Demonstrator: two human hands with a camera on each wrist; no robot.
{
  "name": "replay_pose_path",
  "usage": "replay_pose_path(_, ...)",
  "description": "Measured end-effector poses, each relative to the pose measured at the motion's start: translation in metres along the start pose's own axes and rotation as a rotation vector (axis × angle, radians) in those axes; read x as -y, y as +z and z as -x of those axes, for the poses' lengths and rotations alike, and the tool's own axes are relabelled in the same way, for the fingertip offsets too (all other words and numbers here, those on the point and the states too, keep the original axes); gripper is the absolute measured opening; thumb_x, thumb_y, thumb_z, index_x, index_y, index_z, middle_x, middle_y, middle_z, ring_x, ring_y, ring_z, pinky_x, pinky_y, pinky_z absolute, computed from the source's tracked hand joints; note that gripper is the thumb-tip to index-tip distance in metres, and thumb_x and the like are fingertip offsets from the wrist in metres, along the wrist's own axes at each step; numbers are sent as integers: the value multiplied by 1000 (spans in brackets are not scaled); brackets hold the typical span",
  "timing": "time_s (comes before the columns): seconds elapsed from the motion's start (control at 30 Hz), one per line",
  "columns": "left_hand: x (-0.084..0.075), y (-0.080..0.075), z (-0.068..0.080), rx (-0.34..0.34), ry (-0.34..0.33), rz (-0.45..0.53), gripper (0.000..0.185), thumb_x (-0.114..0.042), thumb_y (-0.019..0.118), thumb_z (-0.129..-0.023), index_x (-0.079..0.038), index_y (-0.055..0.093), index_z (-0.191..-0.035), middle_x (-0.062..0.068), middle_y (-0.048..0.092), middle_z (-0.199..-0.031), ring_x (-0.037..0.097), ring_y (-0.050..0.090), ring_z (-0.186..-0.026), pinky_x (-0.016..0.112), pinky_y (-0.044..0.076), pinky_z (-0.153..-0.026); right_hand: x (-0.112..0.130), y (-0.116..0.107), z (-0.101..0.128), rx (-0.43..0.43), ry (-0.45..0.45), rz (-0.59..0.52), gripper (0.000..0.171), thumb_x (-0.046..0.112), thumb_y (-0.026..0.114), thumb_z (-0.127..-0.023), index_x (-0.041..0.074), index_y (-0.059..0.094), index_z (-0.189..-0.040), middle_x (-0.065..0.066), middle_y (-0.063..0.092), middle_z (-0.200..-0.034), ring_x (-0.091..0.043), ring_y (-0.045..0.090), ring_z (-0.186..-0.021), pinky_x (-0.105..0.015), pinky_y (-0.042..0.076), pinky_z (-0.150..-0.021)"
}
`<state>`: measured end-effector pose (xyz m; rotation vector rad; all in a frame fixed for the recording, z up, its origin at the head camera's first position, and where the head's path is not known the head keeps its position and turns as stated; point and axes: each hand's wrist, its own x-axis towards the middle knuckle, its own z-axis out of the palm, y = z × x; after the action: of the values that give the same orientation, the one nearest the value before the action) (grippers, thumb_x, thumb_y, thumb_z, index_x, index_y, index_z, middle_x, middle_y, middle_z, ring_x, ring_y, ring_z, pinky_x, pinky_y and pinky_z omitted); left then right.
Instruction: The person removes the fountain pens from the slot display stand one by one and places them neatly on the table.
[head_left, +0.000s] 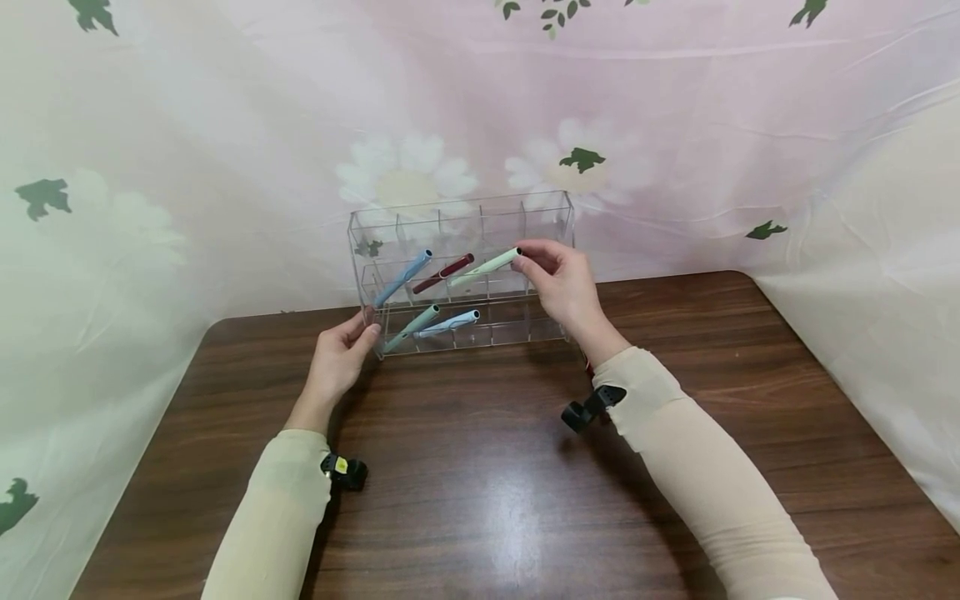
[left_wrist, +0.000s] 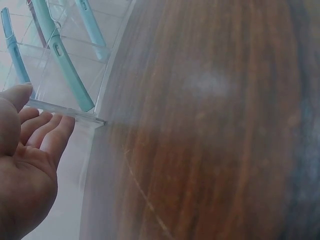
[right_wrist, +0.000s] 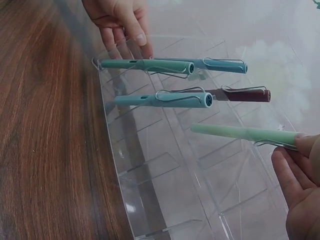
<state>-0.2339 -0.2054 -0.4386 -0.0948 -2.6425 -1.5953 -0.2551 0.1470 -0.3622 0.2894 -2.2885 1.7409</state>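
Observation:
A clear acrylic rack (head_left: pixel 510 342) with divided compartments stands at the back of the table. My left hand (head_left: pixel 336 360) pinches its left side panel, thumb on the front and fingers behind in the left wrist view. By its cap end, my right hand (head_left: pixel 567 290) pinches a pale green pen (head_left: pixel 487 266), whose far end overlaps the upper tier. Leaning in that tier are a blue pen (head_left: pixel 403 277) and a dark red pen (head_left: pixel 442 274). The lower tier holds a teal-green pen (right_wrist: pixel 145 65) and a light blue pen (right_wrist: pixel 165 100) with wire clips.
The dark wood table (head_left: pixel 450 467) spreads in front of the rack. Behind it hangs a pale floral cloth (head_left: pixel 285 167), which also rises along both sides. Compartments right of the pens have clear dividers (right_wrist: pixel 157 167).

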Motion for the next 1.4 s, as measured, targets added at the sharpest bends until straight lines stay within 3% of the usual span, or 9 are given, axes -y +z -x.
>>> replay_pose_path(0.27,-3,-1,1,7,-6,30,50,-24,61,-112,-6,53,-158,19,63,-151,30,65,-135,14,54,-100,6,-5,1,-62,-50,-39,30,8,72,-104,-7,73,-130,-29,78,-116,5,73,-88,-16,58,-85)
replay_pose_path(0.67,0,0,-1,5,-2,20,51,-24,60,-113,-6,52,-159,19,62,-152,30,65,-136,13,54,-100,19,-19,5,-144,-93,-114,31,6,71,-105,-9,71,-131,-27,77,-122,4,76,-90,-19,60,-91)
replay_pose_path(0.77,0,0,0,4,-3,27,50,-24,61,-113,-6,52,-159,19,62,-152,31,64,-136,6,51,-95,22,-23,6,-169,-133,-155,30,3,70,-104,-13,70,-130,-19,80,-116,1,77,-90,-21,62,-92)
replay_pose_path(0.97,-2,-1,2,4,-4,37,50,-23,61,-112,-5,52,-158,19,62,-151,31,64,-135,2,49,-89,26,-32,6,-199,-193,-209,29,-1,70,-103,-16,69,-128,13,79,-102,-2,78,-90,-24,63,-93)
replay_pose_path(1.23,-3,-1,1,12,-8,31,51,-25,60,-113,-7,50,-160,18,60,-153,30,64,-136,3,50,-91,28,-41,10,-235,-191,-200,29,5,70,-105,-9,72,-130,16,79,-100,-5,78,-90,-24,62,-94)
replay_pose_path(1.4,-3,-2,1,16,-9,26,52,-26,59,-113,-7,50,-160,18,60,-154,30,63,-138,4,50,-92,29,-47,12,-258,-198,-222,29,4,70,-104,-11,72,-129,15,80,-97,-6,78,-88,-24,62,-93)
